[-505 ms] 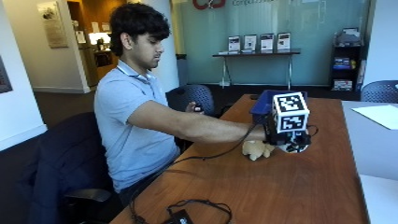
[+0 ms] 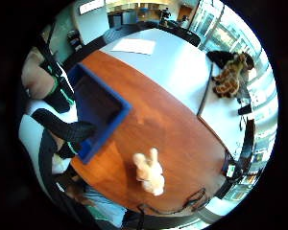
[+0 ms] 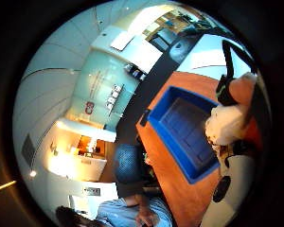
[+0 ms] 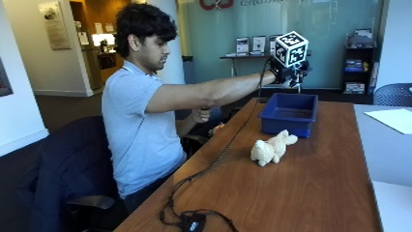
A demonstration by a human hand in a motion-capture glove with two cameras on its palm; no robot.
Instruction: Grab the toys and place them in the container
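Outside view: a seated person stretches the right arm out over a wooden table [image 4: 302, 193], the gloved hand [image 4: 289, 72] raised in the air directly above a blue bin [image 4: 289, 113]. The bin stands on the table's far part, open side up. From here the fingers look curled downward, though what they hold is too small to make out.

The thumb side palm view answers that. A small white toy [image 3: 225, 124], fluffy, sits right against the palm with the fingers closed round it, and the bin's open inside lies just beneath it. The toy is clear of the bin's floor and walls, held over the opening rather than resting in it.

A second toy, a cream toy [image 4: 272, 147], lies on its side on the bare wood just in front of the bin, on the side nearer the outside camera. It is well below the hand and apart from it, touching neither the hand nor the bin. The little finger side palm view shows the same plush lying on the wood a short way off the bin's corner.

A black cable [image 4: 219, 154] trails from the raised arm down across the table's near edge. The person's bare left hand [image 4: 203, 115] is held close to the body, beside the table edge. A white sheet of paper [image 4: 392, 118] lies on the pale adjoining tabletop to the side of the bin.
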